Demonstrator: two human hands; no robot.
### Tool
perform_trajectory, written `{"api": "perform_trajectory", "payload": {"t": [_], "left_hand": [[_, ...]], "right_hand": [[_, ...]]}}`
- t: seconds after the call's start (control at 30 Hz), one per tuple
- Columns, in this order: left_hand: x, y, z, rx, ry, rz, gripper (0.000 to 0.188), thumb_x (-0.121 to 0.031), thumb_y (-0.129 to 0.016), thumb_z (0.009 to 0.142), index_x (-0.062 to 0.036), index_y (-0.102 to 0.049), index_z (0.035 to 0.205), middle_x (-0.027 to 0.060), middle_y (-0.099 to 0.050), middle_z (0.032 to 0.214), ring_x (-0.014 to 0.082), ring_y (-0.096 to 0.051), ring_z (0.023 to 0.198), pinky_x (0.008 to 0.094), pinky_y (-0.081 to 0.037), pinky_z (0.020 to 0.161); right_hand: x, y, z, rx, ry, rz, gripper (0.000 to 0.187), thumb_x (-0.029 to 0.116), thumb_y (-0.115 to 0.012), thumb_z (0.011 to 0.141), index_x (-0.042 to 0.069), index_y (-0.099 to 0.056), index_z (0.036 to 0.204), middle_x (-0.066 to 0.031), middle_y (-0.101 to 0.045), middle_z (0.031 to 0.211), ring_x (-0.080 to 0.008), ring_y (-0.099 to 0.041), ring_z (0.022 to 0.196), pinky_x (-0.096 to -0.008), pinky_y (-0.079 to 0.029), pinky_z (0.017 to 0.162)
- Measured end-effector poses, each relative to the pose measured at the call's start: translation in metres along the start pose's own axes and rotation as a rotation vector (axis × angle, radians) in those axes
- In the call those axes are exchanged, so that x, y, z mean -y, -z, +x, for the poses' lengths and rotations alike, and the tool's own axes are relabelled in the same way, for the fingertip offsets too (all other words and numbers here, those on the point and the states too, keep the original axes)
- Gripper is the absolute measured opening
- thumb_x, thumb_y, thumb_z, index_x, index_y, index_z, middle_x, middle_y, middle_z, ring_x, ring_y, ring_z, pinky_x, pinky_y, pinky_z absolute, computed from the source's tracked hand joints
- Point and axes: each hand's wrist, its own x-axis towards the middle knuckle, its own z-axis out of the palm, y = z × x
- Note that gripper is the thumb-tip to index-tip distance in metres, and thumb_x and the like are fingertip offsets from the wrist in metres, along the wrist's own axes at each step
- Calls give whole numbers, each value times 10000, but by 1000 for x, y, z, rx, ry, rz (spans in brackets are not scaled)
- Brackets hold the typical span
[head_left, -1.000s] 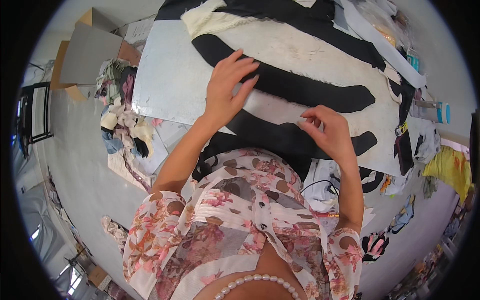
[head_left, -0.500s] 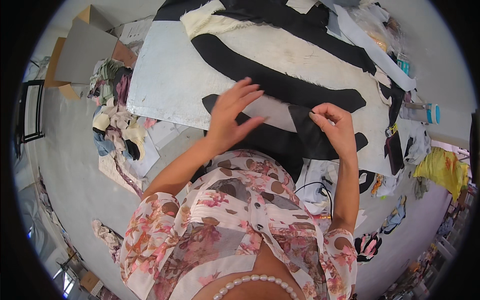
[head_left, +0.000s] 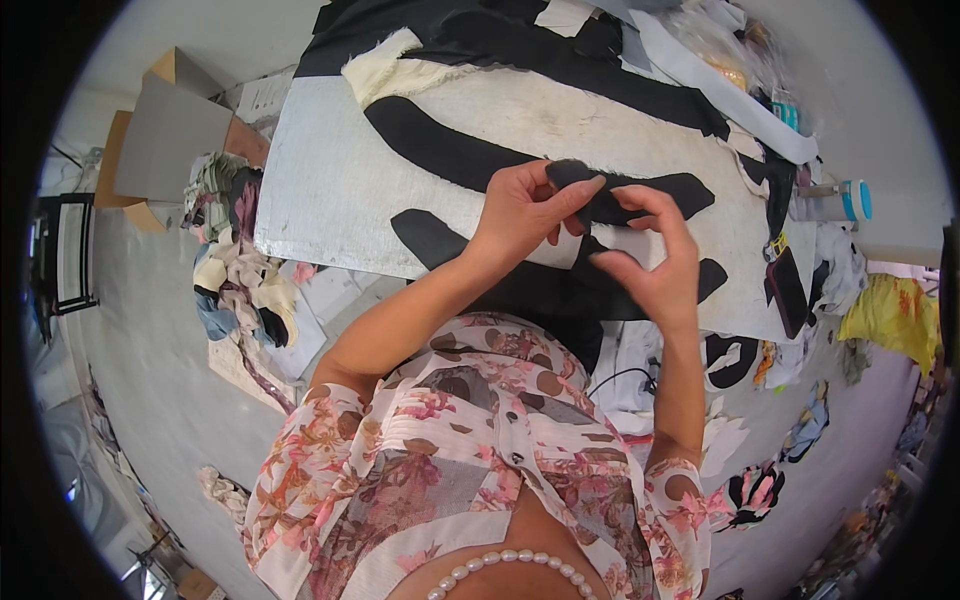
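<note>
My left hand (head_left: 525,212) pinches a small black fabric piece (head_left: 570,174) between thumb and fingers, raised above the table. Beside it, my right hand (head_left: 655,248) has its thumb and curved fingers apart. The right thumb is close to the lower part of the held piece; whether it touches cannot be made out. Beyond both hands lies a long curved black fabric strip (head_left: 440,148), partly covered by the held piece. A second black strip (head_left: 428,237) lies along the table's near edge, its middle partly hidden by my hands.
The pale table board (head_left: 320,170) carries frayed cream cloth (head_left: 375,72) and more black fabric (head_left: 600,75) at the back. A dark phone-like object (head_left: 787,292) lies at the right edge, below a white cup (head_left: 840,200). Fabric scraps (head_left: 245,270) are heaped at left.
My left hand has moved right and closed on the black piece, which is lifted and bunched. My right hand has released its pinch and spread its fingers. The view has shifted slightly.
</note>
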Motion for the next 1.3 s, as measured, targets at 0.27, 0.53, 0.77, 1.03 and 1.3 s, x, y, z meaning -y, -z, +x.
{"api": "perform_trajectory", "payload": {"t": [0.27,0.53,0.77,1.03,1.3], "left_hand": [[-16,-29,-1,45,-390,74,228,-193,-708,915,-1,-657,1025,-5,-648,869,29,-557,696,189,-438,593],[8,-64,22,594,80,-193,513,-397,-523,1006,-35,-521,1370,18,-612,1138,57,-529,1026,239,-422,930],[13,-12,15,842,275,79,247,-105,-769,825,11,-700,1032,-6,-690,931,33,-582,823,203,-465,778],[-6,66,5,709,341,384,147,-37,-773,799,11,-689,910,-24,-659,787,37,-565,708,207,-454,663],[-12,107,-5,462,394,376,131,-89,-775,800,-30,-700,890,-2,-664,746,63,-570,590,211,-459,595]], "right_hand": [[18,4,-18,-183,-199,64,200,64,-634,898,-55,-676,1053,-122,-722,969,-154,-675,868,-263,-509,786],[20,67,-27,-460,-33,346,320,38,-624,909,-94,-618,1201,-107,-681,1103,-139,-633,998,-260,-476,926],[-47,108,-44,-744,-150,610,302,79,-587,957,-79,-611,1213,-107,-679,1109,-153,-649,973,-236,-480,883],[-83,94,-76,-851,-314,580,274,118,-578,971,-60,-629,1172,-121,-687,1097,-176,-674,958,-284,-539,843],[-130,105,-113,-900,-622,246,267,131,-593,944,-19,-643,1159,-103,-695,1055,-172,-679,850,-284,-538,725]]}}
